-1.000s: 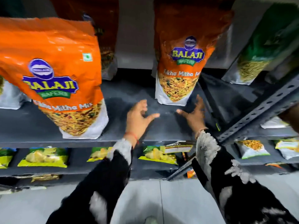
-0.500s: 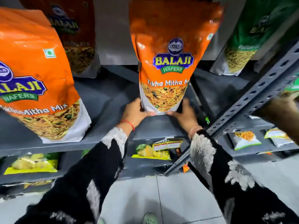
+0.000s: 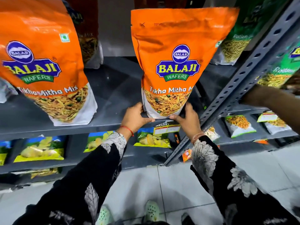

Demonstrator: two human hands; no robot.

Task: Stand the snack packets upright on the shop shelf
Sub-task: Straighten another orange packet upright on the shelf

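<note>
A shop: metal shelving [image 3: 113, 125] stocked with snack packets [image 3: 178, 62].

Orange packet [image 3: 178, 51], centre of grey shelf [image 3: 113, 88]: reads "BALAJI" in the oval badge, "BALAJI WAFERS" below, then "Tikha Mitha M", remainder cut off. Second orange packet [image 3: 42, 62], left: same branding, "Tikha Mitha Mix" in full. Green packet [image 3: 240, 38], rear right: "Ratlami", partly legible. Price label [image 3: 167, 128] on shelf edge: "MARKET" only.

free: bare grey shelf [image 3: 113, 88] between the two front orange packets, open to the back wall | left block: orange packet [image 3: 43, 62] upright at shelf edge | right block: held orange packet [image 3: 177, 62], slotted upright post [image 3: 243, 78] just beside it | behind: green packet [image 3: 233, 46]
</note>
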